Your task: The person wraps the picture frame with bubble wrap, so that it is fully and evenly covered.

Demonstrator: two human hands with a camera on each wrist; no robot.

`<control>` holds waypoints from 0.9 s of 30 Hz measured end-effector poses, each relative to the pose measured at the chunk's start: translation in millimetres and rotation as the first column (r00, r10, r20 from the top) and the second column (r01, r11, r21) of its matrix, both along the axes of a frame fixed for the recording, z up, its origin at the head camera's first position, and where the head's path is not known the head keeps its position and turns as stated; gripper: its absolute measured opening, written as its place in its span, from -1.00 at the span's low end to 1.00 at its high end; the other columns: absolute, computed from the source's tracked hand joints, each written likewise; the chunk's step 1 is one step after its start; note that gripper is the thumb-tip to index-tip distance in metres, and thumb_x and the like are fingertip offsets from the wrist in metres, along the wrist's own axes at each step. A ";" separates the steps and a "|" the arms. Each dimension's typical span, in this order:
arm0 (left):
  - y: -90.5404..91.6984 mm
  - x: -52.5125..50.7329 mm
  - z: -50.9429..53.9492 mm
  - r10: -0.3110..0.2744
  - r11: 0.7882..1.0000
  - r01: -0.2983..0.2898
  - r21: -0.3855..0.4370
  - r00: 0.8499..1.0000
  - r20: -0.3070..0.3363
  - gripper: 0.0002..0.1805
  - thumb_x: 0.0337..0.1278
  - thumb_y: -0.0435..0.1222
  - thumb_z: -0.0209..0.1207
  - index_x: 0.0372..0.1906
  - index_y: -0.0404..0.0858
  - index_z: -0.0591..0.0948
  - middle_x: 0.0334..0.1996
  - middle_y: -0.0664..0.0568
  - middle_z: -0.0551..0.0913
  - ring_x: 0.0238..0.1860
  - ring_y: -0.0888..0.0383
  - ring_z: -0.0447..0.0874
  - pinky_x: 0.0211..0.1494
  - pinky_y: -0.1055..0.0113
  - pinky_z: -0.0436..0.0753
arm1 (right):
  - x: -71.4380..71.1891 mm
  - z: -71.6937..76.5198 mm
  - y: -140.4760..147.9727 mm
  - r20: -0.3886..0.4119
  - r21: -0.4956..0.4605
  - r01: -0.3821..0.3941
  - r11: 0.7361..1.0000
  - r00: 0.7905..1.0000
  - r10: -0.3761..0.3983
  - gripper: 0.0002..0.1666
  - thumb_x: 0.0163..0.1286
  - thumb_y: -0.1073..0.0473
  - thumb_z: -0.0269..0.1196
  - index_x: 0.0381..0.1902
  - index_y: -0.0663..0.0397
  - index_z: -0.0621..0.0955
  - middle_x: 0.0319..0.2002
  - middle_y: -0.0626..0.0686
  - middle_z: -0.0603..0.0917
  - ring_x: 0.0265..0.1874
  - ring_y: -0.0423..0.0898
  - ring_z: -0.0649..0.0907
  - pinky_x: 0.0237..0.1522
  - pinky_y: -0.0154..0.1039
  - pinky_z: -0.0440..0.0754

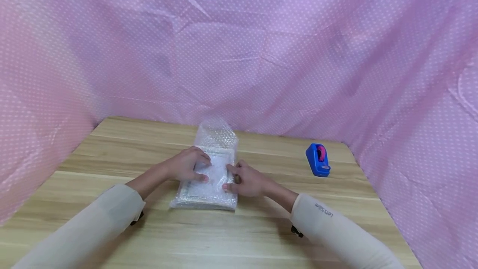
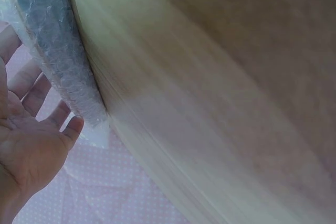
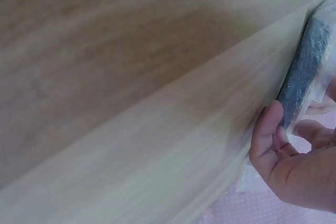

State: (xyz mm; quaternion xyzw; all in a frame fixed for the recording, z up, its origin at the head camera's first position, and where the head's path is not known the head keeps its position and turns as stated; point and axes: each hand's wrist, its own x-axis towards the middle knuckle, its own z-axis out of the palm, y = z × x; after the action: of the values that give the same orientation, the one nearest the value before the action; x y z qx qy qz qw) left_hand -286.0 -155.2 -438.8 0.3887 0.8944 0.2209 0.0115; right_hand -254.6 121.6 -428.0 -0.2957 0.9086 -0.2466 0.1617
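At mid-frame I judge wrapping underway, my left hand (image 1: 186, 165) and right hand (image 1: 248, 180) loose-fingered on the bubble-wrapped package (image 1: 217, 175), its upper flap (image 1: 215, 134) likely needing folding next.

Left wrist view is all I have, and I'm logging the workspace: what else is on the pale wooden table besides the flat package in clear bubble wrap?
Observer: A blue tape dispenser with a pink round part, on the right side of the pale wooden table.
Operator: And the person's right hand, where is it?
Observer: The right hand is at the right side of the flat package in clear bubble wrap, thumb tip on its upper face.
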 end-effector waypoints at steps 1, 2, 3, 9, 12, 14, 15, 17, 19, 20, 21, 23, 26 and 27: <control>0.4 -0.3 0.0 -0.001 1.000 0.001 -0.001 1.000 0.000 -0.50 0.07 -0.05 0.43 0.07 -0.24 0.74 0.15 -0.11 0.68 0.24 -0.19 0.53 0.36 -0.21 0.43 | 0.1 -0.1 0.0 -0.003 0.001 0.000 1.000 1.000 0.000 -0.02 0.42 -0.23 0.30 0.57 0.18 0.25 -0.08 0.03 0.42 -0.34 -0.15 0.44 -0.34 -0.30 0.49; 0.7 -0.7 -0.1 -0.003 1.000 0.003 -0.004 1.000 -0.006 -0.50 0.07 -0.05 0.43 0.07 -0.23 0.74 0.14 -0.10 0.69 0.24 -0.18 0.53 0.35 -0.21 0.43 | 0.0 -0.2 -0.2 -0.009 0.006 0.000 1.000 1.000 0.000 -0.02 0.43 -0.24 0.29 0.57 0.17 0.25 -0.07 0.02 0.42 -0.35 -0.16 0.44 -0.34 -0.31 0.49; 0.7 -1.0 -0.2 -0.004 1.000 0.004 -0.004 1.000 -0.008 -0.50 0.07 -0.05 0.43 0.08 -0.23 0.74 0.14 -0.09 0.69 0.23 -0.17 0.54 0.35 -0.21 0.43 | 0.0 -0.4 -0.4 -0.014 0.005 0.000 1.000 1.000 0.000 -0.02 0.43 -0.24 0.29 0.57 0.17 0.25 -0.08 0.02 0.42 -0.36 -0.16 0.44 -0.35 -0.31 0.49; 0.4 -0.6 -0.1 -0.013 1.000 0.013 -0.008 1.000 -0.017 -0.54 0.07 -0.06 0.42 0.08 -0.16 0.75 0.12 -0.07 0.70 0.23 -0.17 0.54 0.33 -0.24 0.44 | 3.4 -0.6 -1.1 -0.013 0.004 0.014 1.000 1.000 -0.014 -0.03 0.44 -0.27 0.26 0.58 0.14 0.26 -0.15 0.00 0.40 -0.39 -0.17 0.41 -0.41 -0.32 0.45; 0.2 -0.2 -0.6 -0.009 1.000 0.008 -0.024 1.000 -0.015 -0.54 0.10 -0.04 0.40 0.09 -0.15 0.75 0.15 -0.10 0.68 0.24 -0.20 0.52 0.33 -0.25 0.43 | 4.4 -1.0 -1.1 -0.023 0.014 0.024 1.000 0.999 -0.024 -0.03 0.43 -0.29 0.26 0.58 0.11 0.26 -0.16 -0.01 0.41 -0.40 -0.17 0.42 -0.42 -0.32 0.45; 0.4 -0.1 -0.6 -0.011 0.999 0.010 -0.040 1.000 -0.024 -0.53 0.12 -0.03 0.38 0.10 -0.16 0.75 0.16 -0.13 0.67 0.24 -0.23 0.51 0.32 -0.27 0.44 | 3.7 -2.7 -0.7 -0.042 0.031 0.028 0.999 0.999 -0.026 -0.03 0.43 -0.31 0.25 0.58 0.09 0.27 -0.15 -0.02 0.42 -0.41 -0.17 0.42 -0.43 -0.32 0.45; 0.5 0.0 -0.4 -0.017 0.999 0.015 -0.049 0.999 -0.031 -0.53 0.14 -0.03 0.37 0.11 -0.17 0.75 0.16 -0.14 0.67 0.24 -0.24 0.51 0.32 -0.27 0.44 | 3.6 -3.1 -0.4 -0.054 0.038 0.029 0.999 0.998 -0.027 -0.03 0.42 -0.31 0.25 0.58 0.08 0.28 -0.14 -0.02 0.43 -0.41 -0.17 0.43 -0.43 -0.31 0.46; 0.8 0.4 0.7 -0.028 0.998 0.026 -0.059 0.999 -0.033 -0.52 0.16 -0.04 0.35 0.12 -0.18 0.74 0.17 -0.16 0.66 0.25 -0.26 0.50 0.32 -0.28 0.43 | 3.2 -4.6 0.4 -0.080 0.050 0.039 0.998 0.996 -0.035 -0.02 0.40 -0.35 0.25 0.57 0.05 0.30 -0.12 -0.02 0.46 -0.40 -0.17 0.45 -0.43 -0.30 0.48; 1.2 1.2 2.1 -0.044 0.997 0.041 -0.073 0.998 -0.039 -0.52 0.19 -0.04 0.34 0.14 -0.19 0.73 0.18 -0.18 0.65 0.25 -0.28 0.50 0.32 -0.28 0.43 | 3.9 -5.6 1.7 -0.102 0.052 0.050 0.997 0.994 -0.045 -0.02 0.38 -0.37 0.26 0.57 0.02 0.31 -0.12 -0.01 0.48 -0.38 -0.16 0.48 -0.42 -0.29 0.49; 1.3 1.5 2.5 -0.052 0.995 0.048 -0.082 0.998 -0.044 -0.52 0.20 -0.04 0.33 0.14 -0.19 0.73 0.18 -0.18 0.65 0.25 -0.28 0.50 0.32 -0.28 0.44 | 4.5 -5.8 2.5 -0.114 0.050 0.055 0.997 0.992 -0.049 -0.01 0.37 -0.38 0.26 0.57 0.01 0.32 -0.12 -0.01 0.50 -0.37 -0.15 0.49 -0.42 -0.28 0.50; 1.6 1.9 3.1 -0.057 0.995 0.052 -0.091 0.997 -0.043 -0.52 0.22 -0.03 0.32 0.15 -0.19 0.73 0.19 -0.18 0.64 0.25 -0.28 0.49 0.32 -0.28 0.43 | 5.5 -5.5 3.1 -0.123 0.044 0.061 0.997 0.991 -0.055 -0.01 0.36 -0.38 0.27 0.56 0.01 0.33 -0.13 0.01 0.51 -0.36 -0.14 0.49 -0.42 -0.27 0.50; 1.9 2.3 4.1 -0.059 0.993 0.055 -0.103 0.998 -0.036 -0.52 0.23 -0.03 0.31 0.16 -0.18 0.72 0.21 -0.17 0.64 0.26 -0.28 0.48 0.33 -0.27 0.43 | 6.4 -5.7 4.2 -0.146 0.036 0.068 0.997 0.987 -0.062 0.00 0.35 -0.38 0.29 0.56 0.00 0.33 -0.13 0.01 0.53 -0.33 -0.13 0.50 -0.42 -0.26 0.50; 2.2 3.3 5.5 -0.051 0.992 0.048 -0.114 0.998 -0.029 -0.52 0.25 -0.02 0.30 0.17 -0.18 0.72 0.22 -0.17 0.63 0.28 -0.27 0.47 0.34 -0.27 0.42 | 6.1 -5.5 5.1 -0.194 0.021 0.061 0.998 0.979 -0.056 0.04 0.32 -0.37 0.32 0.55 0.07 0.33 -0.03 0.05 0.57 -0.27 -0.12 0.52 -0.36 -0.26 0.53; 2.3 3.8 6.4 -0.048 0.992 0.045 -0.114 0.999 -0.023 -0.52 0.25 -0.02 0.30 0.17 -0.18 0.72 0.22 -0.17 0.63 0.28 -0.27 0.47 0.35 -0.27 0.41 | 5.8 -5.2 5.0 -0.207 0.018 0.059 0.998 0.977 -0.054 0.05 0.31 -0.38 0.33 0.55 0.10 0.33 0.04 0.07 0.57 -0.23 -0.12 0.54 -0.32 -0.25 0.56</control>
State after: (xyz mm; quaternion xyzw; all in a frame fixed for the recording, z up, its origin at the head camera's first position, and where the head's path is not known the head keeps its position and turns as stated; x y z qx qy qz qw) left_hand -282.2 -152.9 -432.5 0.4110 0.8963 0.1644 0.0270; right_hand -248.8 126.6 -433.1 -0.2919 0.9314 -0.2080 0.0631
